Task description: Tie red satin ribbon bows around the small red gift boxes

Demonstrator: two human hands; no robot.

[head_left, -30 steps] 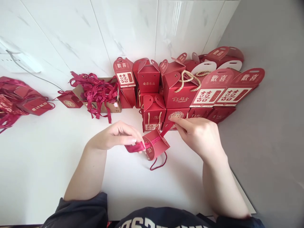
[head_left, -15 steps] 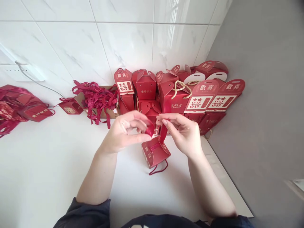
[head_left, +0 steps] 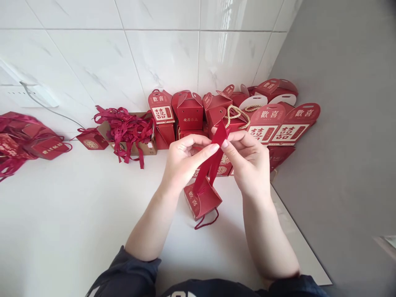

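Note:
Both ends of a red ribbon (head_left: pixel 202 173) rise from the top of a small red gift box (head_left: pixel 206 202) on the white tabletop. My left hand (head_left: pixel 188 159) pinches one end between thumb and fingers. Close beside it, my right hand (head_left: pixel 247 161) pinches the ribbon too, where the two strands cross above the box. A dark red cord handle (head_left: pixel 206 219) lies out from the near side of the box, which bears gold characters on one flap.
Red gift boxes (head_left: pixel 189 113) are stacked along the tiled wall. Left of them a cardboard box (head_left: pixel 148 146) overflows with red ribbons (head_left: pixel 128 130). A small red box (head_left: pixel 93 139) and a ribboned bundle of boxes (head_left: pixel 43 142) stand further left. A grey panel (head_left: pixel 334 123) borders the right.
My left hand has moved right and up, bringing its ribbon end to my right hand. The two strands now cross. The gift box has stayed nearly in place.

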